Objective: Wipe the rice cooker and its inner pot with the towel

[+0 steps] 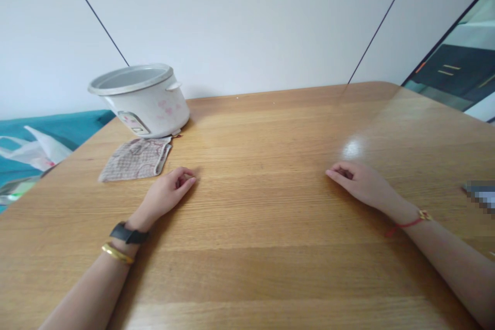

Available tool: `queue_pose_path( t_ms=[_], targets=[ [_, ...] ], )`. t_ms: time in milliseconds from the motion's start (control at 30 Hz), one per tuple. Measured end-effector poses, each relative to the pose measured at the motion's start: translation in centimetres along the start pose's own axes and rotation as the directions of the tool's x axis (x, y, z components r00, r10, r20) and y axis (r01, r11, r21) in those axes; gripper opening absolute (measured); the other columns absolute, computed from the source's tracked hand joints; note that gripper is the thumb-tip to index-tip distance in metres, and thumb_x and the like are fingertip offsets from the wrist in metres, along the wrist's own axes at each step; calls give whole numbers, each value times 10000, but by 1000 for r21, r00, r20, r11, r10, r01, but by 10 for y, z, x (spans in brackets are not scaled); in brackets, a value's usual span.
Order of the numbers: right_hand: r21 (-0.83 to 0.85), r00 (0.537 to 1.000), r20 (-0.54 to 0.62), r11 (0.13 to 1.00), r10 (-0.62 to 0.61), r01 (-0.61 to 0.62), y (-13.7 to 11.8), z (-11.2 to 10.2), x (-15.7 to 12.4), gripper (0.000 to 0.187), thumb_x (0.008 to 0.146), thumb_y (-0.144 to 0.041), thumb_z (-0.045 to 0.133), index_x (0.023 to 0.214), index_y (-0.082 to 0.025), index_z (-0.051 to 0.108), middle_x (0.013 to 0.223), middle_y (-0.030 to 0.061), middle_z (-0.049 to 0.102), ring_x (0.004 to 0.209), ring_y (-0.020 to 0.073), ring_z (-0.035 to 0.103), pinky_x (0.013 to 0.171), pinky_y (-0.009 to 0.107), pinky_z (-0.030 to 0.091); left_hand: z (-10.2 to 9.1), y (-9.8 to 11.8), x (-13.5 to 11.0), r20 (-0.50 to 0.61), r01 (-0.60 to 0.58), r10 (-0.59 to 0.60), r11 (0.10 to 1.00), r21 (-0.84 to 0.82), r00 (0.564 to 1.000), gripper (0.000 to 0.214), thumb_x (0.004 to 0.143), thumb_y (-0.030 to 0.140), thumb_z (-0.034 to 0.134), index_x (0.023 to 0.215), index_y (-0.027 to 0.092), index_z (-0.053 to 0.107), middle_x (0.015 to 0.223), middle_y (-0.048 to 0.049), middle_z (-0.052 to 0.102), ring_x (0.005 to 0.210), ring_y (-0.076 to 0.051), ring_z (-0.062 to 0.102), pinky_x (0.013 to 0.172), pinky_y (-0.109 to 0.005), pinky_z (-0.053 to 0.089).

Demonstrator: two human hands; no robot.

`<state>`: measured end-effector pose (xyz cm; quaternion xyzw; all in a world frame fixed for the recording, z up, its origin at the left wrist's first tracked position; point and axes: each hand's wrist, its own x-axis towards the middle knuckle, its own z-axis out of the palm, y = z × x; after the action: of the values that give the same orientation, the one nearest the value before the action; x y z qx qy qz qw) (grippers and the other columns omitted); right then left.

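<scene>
My left hand rests on the wooden table, its fingers curled closed with nothing visible in them. Just beyond it lies a folded checked cloth, brownish and patterned, apart from the fingers. Behind the cloth stands a white rice cooker with pink flowers on its side; it has no lid on, and its bottom inside is hidden from this angle. On the right half of the table rests my right hand, loosely closed too, holding nothing that I can see.
A white wall runs along the table's far edge. At the left, a plastic bag sits on a teal seat. A pixelated, unrecognisable object lies at the right edge. Dark cabinets show beyond the far right corner.
</scene>
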<state>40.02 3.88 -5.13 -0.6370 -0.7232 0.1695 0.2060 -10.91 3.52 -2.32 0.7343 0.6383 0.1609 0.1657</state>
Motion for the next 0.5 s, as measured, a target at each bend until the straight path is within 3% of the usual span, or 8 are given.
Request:
queue_pose_path(
  t_ms=[500],
  targets=[
    [13,1000,-1,1000,2,-2,-2,0,-1,484,894,-666,480,791,-227,655,755,58,671,670,219,575,631,368,421,2,-3,-1,12,-12,12,1000,7,1000,431,946,580,485,1136,227,642,820,-12,676,708,-198,614,667,-313,451]
  ],
)
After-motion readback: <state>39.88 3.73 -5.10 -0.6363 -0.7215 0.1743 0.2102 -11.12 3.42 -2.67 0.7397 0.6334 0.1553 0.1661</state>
